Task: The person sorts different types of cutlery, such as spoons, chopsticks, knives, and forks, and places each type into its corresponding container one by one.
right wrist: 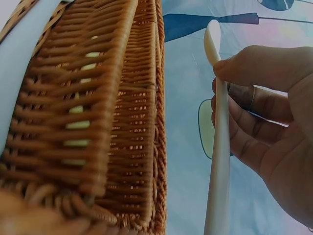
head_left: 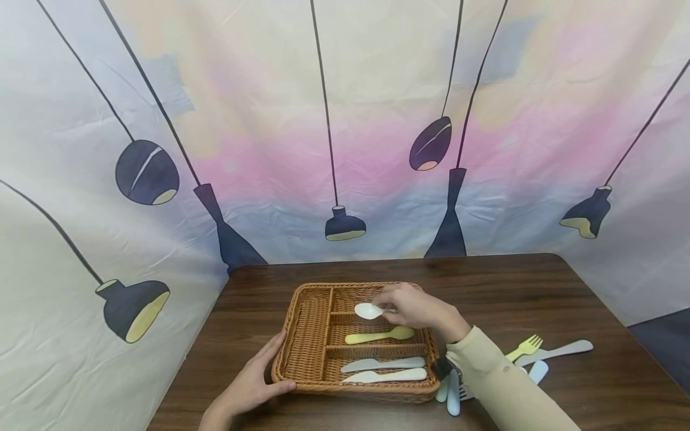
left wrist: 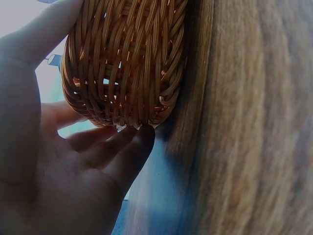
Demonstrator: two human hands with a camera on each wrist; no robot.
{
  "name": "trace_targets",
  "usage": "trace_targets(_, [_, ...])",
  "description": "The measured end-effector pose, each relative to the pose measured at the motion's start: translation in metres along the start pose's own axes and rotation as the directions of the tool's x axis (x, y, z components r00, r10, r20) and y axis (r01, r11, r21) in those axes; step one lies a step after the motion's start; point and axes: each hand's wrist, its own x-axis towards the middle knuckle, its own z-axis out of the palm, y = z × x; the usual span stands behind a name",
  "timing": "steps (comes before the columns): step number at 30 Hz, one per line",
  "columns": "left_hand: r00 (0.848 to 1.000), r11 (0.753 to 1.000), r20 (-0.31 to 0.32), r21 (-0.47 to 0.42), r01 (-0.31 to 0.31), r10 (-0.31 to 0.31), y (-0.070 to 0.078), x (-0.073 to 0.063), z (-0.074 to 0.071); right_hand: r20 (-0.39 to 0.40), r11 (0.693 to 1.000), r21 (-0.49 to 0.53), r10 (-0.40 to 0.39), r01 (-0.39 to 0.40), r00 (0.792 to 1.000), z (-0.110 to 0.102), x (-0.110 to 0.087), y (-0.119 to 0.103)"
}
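Observation:
My right hand (head_left: 412, 308) pinches a white spoon (head_left: 369, 310) above the back compartment of a wicker cutlery basket (head_left: 304, 329). In the right wrist view, thumb and fingers hold the spoon (right wrist: 220, 147) close below its bowl, the handle extending down. My left hand (head_left: 253, 377) grips the basket's near left corner, thumb along the front and fingers along the left side. A yellow spoon (head_left: 377, 336) lies in the middle right compartment. Two pale knives, one bluish (head_left: 383, 363) and one white (head_left: 385, 375), lie side by side in the front compartment.
Right of the basket, loose cutlery lies on the dark wooden table (head_left: 593, 389), partly hidden by my right sleeve (head_left: 501, 383): a yellow fork (head_left: 525, 347), a white knife (head_left: 560, 352) and several pale handles. A cloth printed with lamps (head_left: 345, 149) hangs behind the table.

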Motion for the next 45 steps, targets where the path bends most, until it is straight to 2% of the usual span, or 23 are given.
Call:
trace_targets(7, [1.000, 1.000, 0.016, -0.004, 0.008, -0.008, 0.000, 0.000, 0.000, -0.012, 0.999, 0.034, -0.034, 0.034, 0.999, 0.007, 0.010, -0.004])
trace_targets(17, [1.000, 1.000, 0.010, -0.007, -0.003, 0.003, -0.001, 0.001, 0.000, -0.011, 0.999, 0.004, -0.046, 0.046, 0.999, 0.011, 0.020, -0.008])
trace_targets(24, [1.000, 1.000, -0.004, 0.023, -0.011, 0.011, 0.000, 0.001, 0.001, -0.002, 0.999, 0.043, -0.005, 0.005, 1.000, 0.008, 0.015, -0.007])
trace_targets(34, [1.000, 1.000, 0.004, 0.012, -0.003, 0.003, 0.000, 0.000, 0.001, -0.024, 0.999, 0.049, 0.016, -0.015, 1.000, 0.007, 0.009, -0.005])
trace_targets(45, [1.000, 1.000, 0.000, 0.015, -0.003, 0.003, -0.001, 0.000, 0.001, -0.045, 0.997, 0.059, 0.061, -0.058, 0.997, -0.006, -0.007, -0.001])
